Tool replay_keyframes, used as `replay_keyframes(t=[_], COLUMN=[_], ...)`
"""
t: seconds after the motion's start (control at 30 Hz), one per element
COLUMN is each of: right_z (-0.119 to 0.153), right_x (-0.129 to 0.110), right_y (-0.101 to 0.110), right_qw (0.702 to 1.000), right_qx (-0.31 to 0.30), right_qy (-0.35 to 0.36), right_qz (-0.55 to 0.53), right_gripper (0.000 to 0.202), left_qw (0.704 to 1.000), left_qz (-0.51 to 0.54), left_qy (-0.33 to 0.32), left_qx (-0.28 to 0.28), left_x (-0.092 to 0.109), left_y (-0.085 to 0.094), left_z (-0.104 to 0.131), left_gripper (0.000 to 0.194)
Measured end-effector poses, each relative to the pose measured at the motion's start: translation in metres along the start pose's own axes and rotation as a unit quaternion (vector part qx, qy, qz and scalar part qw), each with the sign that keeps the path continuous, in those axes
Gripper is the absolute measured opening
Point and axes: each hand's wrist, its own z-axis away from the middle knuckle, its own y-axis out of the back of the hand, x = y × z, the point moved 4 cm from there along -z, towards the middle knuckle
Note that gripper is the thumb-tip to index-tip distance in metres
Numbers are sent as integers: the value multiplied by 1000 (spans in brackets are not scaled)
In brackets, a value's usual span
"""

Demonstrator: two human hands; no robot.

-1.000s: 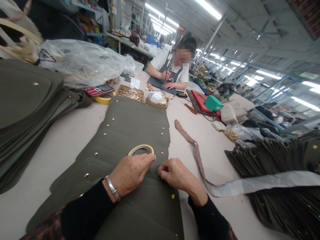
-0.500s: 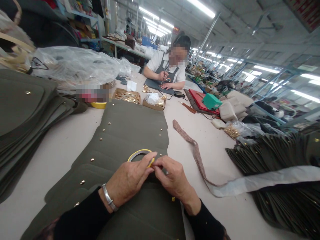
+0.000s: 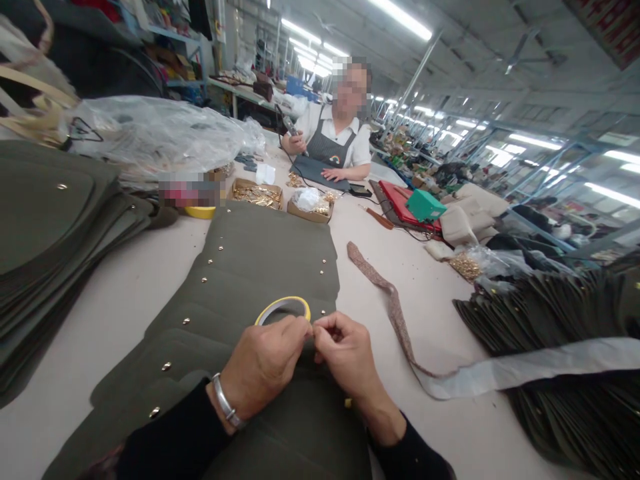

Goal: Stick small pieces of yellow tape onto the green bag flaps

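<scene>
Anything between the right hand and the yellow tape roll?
Only the left hand: it covers the near side of the yellow tape roll, its fingertips close against those of the right hand by the roll's right edge. Nothing visible covers the far rim.

The left hand (image 3: pixel 270 353) hides the lower part of the yellow tape roll (image 3: pixel 281 304); what lies between its fingertips (image 3: pixel 303 327) and the right hand (image 3: pixel 349 350) is too small to tell. Toward the worktop (image 3: pixel 430 300)'s left edge, pixelation masks an item (image 3: pixel 190 190) above a yellow ring (image 3: pixel 201 213). The frame crops the left panel stack (image 3: pixel 47 213), right panel stack (image 3: pixel 565 313) and blurred sign (image 3: pixel 613 27).
</scene>
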Motion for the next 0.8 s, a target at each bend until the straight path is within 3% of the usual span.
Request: replay_keyframes(t=[0.1, 0.2, 0.3, 0.4, 0.57, 0.8], right_z=[-12, -24, -29, -32, -40, -48], right_x=[19, 31, 37, 35, 24, 22], right_y=[8, 22, 27, 24, 18, 13], right_qw=[988, 987, 989, 991, 974, 944], right_qx=[-15, -29, -51, -59, -52, -81], right_qy=[-125, -144, -137, -99, -23, 37], right_qz=[-87, -70, -11, 73, 218, 316], right_gripper=[16, 22, 22, 20, 15, 13], left_qw=[1000, 993, 977, 968, 963, 962], left_qz=[-20, -80, -116, -119, -114, -109], left_qy=[-9, 37, 73, 86, 100, 98], left_qx=[3, -75, -163, -202, -225, -229], left_x=[3, -4, -9, -9, -9, -9], left_y=[-1, -8, -13, -14, -15, -16], left_z=[1, 1, 2, 1, 0, 2], left_gripper=[18, 14, 13, 16, 16, 17])
